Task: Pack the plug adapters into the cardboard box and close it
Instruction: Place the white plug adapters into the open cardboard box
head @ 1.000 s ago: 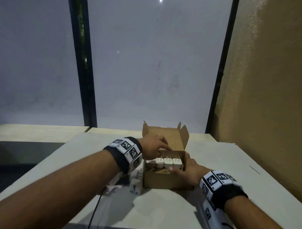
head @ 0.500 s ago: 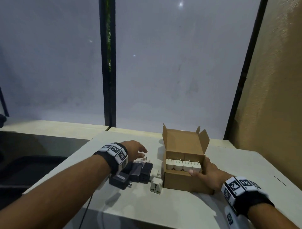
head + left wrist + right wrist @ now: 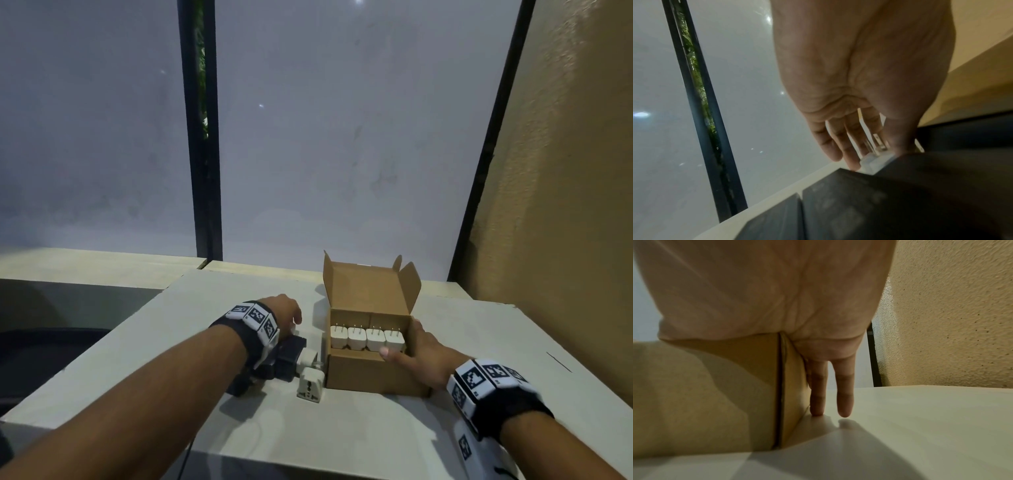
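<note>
I read no writing anywhere: my right hand point(image 3: 423, 354) braces the open cardboard box point(image 3: 371, 371) holding four white plug adapters point(image 3: 366, 337), while my left hand point(image 3: 282, 313), fingers loosely spread, reaches the loose adapters point(image 3: 291, 359) beside it.

left hand point(image 3: 284, 313): fingers loosely extended, pointing down | right hand point(image 3: 423, 356): fingers straight, thumb across, both forearms reaching forward

R hand point(image 3: 777, 305) flat vs cardboard box point(image 3: 756, 369) corner, two fingers point(image 3: 818, 394) down touching table point(image 3: 920, 426).
</note>
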The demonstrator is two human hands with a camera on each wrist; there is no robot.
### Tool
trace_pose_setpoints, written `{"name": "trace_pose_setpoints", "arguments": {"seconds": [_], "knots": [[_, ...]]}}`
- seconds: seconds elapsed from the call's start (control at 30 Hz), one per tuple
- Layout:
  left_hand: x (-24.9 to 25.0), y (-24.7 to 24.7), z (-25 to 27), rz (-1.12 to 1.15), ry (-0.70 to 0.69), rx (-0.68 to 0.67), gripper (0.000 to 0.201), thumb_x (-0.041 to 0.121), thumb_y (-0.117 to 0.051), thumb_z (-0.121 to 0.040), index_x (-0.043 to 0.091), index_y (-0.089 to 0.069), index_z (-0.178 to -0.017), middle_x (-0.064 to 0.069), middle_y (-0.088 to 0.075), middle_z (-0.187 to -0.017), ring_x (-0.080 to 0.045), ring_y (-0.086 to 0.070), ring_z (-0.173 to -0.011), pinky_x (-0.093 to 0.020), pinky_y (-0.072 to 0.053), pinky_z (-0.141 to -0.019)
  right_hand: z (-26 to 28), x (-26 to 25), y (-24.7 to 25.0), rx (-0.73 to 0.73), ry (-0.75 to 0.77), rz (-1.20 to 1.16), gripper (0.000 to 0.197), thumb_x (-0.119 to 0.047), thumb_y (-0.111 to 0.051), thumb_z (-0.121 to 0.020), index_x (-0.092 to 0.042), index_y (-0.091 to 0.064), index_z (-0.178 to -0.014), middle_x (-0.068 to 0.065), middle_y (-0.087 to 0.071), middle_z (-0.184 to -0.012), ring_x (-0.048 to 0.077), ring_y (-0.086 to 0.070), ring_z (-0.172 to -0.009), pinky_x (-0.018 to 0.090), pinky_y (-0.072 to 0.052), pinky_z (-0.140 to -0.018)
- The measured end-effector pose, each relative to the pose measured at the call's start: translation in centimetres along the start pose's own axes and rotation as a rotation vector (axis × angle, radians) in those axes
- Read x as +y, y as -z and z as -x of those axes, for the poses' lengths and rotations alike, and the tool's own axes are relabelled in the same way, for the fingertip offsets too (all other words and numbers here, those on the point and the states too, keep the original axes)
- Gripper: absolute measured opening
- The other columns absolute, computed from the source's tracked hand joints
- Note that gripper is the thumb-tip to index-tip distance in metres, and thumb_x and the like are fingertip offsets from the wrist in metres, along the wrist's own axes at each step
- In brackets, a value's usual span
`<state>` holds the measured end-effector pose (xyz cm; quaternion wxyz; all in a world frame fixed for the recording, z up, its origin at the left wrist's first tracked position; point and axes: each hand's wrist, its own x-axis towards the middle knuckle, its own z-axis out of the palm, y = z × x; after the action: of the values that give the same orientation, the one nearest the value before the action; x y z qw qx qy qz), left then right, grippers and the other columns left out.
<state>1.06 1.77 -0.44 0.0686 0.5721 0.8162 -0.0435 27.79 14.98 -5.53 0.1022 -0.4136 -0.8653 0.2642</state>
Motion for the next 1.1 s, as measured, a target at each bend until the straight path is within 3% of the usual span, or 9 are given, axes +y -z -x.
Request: {"name": "trace_pose_setpoints", "arguments": {"seconds": [0.2, 0.4, 0.7, 0.93, 1.1], "knots": [[0.4, 0.5, 0.3, 0.101, -0.028, 0.119, 0.041, 0.024, -0.059, -0.093, 0.012, -0.058, -0.132, -0.009, -0.064, -0.127, -0.024, -0.062, -0.112, -0.034, -0.049, -0.097, -0.3, 0.2, -0.2, 0.008, -0.002, 0.022, 0.147, -0.111, -0.035, -0.036, -0.029, -0.017, -0.157, 0.002, -0.045, -0.153, 0.025, -0.051, -0.134, 0.047, -0.045, -0.111], [0.8, 0.3, 0.9, 0.078, -0.039, 0.079, 0.044, 0.028, -0.066, -0.089, 0.016, -0.059, -0.131, -0.008, -0.063, -0.127, -0.027, -0.062, -0.111, -0.037, -0.05, -0.098, -0.3, 0.0, -0.2, 0.004, -0.01, 0.007, 0.147, -0.111, -0.037, -0.036, -0.029, -0.016, -0.157, 0.001, -0.044, -0.155, 0.025, -0.052, -0.135, 0.047, -0.047, -0.111], [0.5, -0.5, 1.2, 0.073, -0.026, 0.138, 0.036, 0.028, -0.056, -0.094, 0.021, -0.061, -0.129, -0.006, -0.062, -0.129, -0.026, -0.062, -0.111, -0.036, -0.05, -0.095, -1.1, 0.7, -0.5, 0.008, -0.012, 0.015, 0.145, -0.111, -0.036, -0.039, -0.03, -0.015, -0.157, 0.0, -0.045, -0.154, 0.026, -0.052, -0.135, 0.047, -0.047, -0.111], [0.2, -0.6, 0.1, 0.125, 0.041, 0.109, 0.043, 0.023, -0.067, -0.088, 0.019, -0.059, -0.13, -0.009, -0.058, -0.132, -0.028, -0.061, -0.114, -0.035, -0.05, -0.097, -0.7, 0.3, -0.4, -0.006, -0.009, -0.004, 0.146, -0.111, -0.034, -0.035, -0.03, -0.016, -0.156, -0.001, -0.044, -0.157, 0.025, -0.053, -0.134, 0.045, -0.049, -0.11], [-0.1, -0.8, -0.1, 0.068, 0.041, -0.006, 0.041, 0.011, -0.062, -0.089, 0.017, -0.059, -0.13, -0.01, -0.056, -0.137, -0.029, -0.058, -0.12, -0.037, -0.046, -0.103, -0.4, 0.0, -0.1, -0.001, 0.004, 0.017, 0.152, -0.113, -0.03, -0.03, -0.028, -0.019, -0.156, 0.001, -0.044, -0.155, 0.025, -0.051, -0.135, 0.044, -0.046, -0.111]]}}
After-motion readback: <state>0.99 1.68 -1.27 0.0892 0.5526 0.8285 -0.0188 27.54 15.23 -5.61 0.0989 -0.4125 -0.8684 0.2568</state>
